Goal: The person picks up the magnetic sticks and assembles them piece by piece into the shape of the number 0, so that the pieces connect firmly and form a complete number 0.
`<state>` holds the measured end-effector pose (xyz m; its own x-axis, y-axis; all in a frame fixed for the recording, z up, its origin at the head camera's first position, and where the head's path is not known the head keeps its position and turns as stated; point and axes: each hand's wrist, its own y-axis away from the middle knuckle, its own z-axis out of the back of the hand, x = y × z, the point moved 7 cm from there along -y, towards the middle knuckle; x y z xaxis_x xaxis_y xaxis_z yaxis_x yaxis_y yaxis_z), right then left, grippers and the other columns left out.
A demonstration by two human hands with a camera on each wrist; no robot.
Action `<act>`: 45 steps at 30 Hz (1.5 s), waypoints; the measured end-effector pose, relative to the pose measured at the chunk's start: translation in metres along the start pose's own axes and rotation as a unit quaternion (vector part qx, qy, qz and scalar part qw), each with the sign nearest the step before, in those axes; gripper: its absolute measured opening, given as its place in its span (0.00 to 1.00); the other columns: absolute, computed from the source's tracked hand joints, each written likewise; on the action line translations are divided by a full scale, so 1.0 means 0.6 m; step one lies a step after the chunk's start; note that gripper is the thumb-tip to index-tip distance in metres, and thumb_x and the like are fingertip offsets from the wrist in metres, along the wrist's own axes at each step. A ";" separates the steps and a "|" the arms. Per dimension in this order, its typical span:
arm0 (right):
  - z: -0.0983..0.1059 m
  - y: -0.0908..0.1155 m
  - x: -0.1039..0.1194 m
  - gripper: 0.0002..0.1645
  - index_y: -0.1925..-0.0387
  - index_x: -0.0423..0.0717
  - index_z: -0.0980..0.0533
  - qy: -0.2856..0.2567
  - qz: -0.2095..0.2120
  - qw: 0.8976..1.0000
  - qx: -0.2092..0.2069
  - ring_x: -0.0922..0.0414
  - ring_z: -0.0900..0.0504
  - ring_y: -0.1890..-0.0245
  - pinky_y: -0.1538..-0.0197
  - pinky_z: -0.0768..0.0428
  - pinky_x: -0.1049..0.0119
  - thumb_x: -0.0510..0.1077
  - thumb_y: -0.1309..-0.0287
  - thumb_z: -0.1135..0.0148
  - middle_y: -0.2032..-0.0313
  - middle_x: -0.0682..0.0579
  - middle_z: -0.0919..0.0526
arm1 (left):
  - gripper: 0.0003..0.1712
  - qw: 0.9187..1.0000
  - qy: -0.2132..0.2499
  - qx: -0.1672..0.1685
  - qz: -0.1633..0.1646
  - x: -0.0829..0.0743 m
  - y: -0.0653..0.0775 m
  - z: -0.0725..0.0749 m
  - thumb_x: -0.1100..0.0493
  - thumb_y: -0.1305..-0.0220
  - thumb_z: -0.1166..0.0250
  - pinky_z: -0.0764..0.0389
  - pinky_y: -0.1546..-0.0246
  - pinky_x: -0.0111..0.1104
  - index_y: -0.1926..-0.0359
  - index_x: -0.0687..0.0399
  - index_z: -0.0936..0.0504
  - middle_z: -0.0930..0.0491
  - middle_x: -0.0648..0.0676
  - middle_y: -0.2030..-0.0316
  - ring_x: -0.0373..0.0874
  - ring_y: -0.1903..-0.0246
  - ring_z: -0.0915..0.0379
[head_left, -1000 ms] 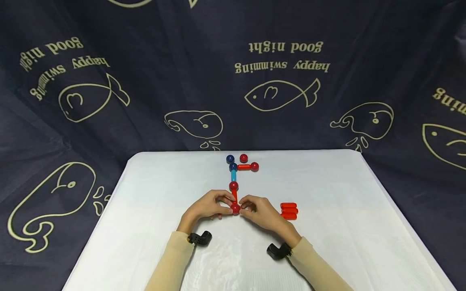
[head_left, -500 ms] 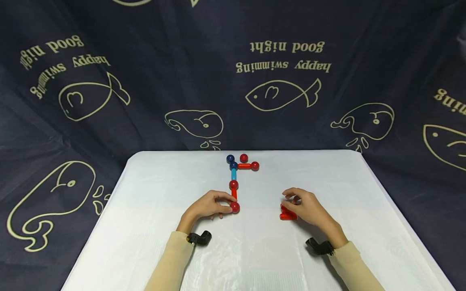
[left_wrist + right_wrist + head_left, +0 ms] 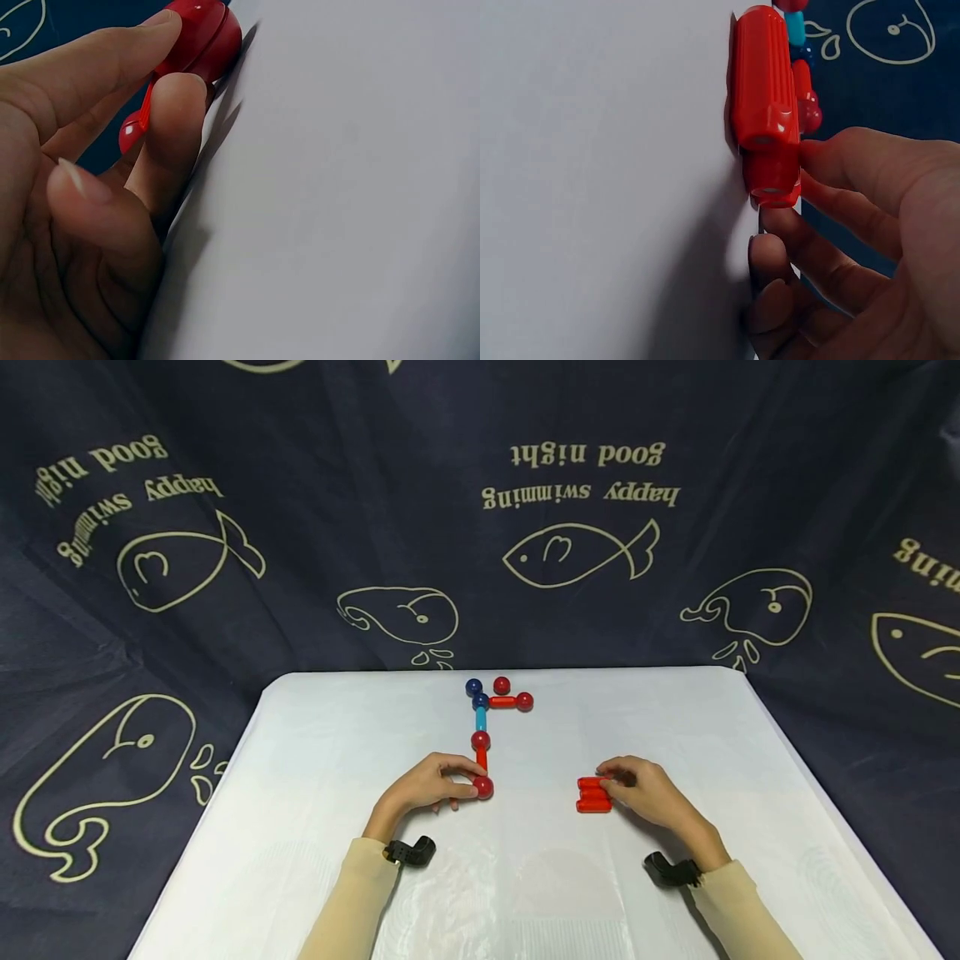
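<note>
My left hand (image 3: 435,783) pinches a glossy red ball (image 3: 483,787) at the near end of a ball-and-rod chain lying on the table. From that ball a red rod (image 3: 482,760) runs away to another red ball (image 3: 481,740). Further along come a light-blue rod (image 3: 481,720) and a dark-blue ball (image 3: 481,701). Off to the right, my right hand (image 3: 647,789) has thumb and fingers around the right end of the farthest loose red rod (image 3: 780,201). Two more loose red rods (image 3: 761,82) lie alongside it; the fingertips partly cover the farthest one.
A red side rod (image 3: 502,702) joins the dark-blue ball to a red ball (image 3: 525,702). Behind are another red ball (image 3: 502,686) and a dark-blue one (image 3: 474,687). The white table (image 3: 360,718) ends at a dark printed cloth (image 3: 450,527).
My right hand has left the red ball and moved right to the loose red rods, then shifted slightly further right there. The left hand has stayed on the ball.
</note>
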<state>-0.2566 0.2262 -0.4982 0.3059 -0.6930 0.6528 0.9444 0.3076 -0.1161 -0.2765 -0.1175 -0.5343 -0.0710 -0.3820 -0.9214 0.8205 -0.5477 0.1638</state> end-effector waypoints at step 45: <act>-0.081 -0.060 0.088 0.06 0.57 0.50 0.15 -0.074 0.002 0.997 0.037 0.61 0.21 0.66 0.62 0.22 0.69 0.44 0.35 0.31 0.64 0.56 0.15 | 0.15 1.000 0.011 -0.003 0.003 0.002 0.001 0.000 0.52 0.36 0.27 0.31 0.86 0.28 0.48 0.35 0.13 0.13 0.48 0.56 0.39 0.81 0.23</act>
<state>-0.2688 0.1471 -0.4960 0.2834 -0.5898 0.7562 0.9301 0.3612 -0.0669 -0.2757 -0.1182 -0.5352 -0.0535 -0.3696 -0.9277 0.8248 -0.5400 0.1676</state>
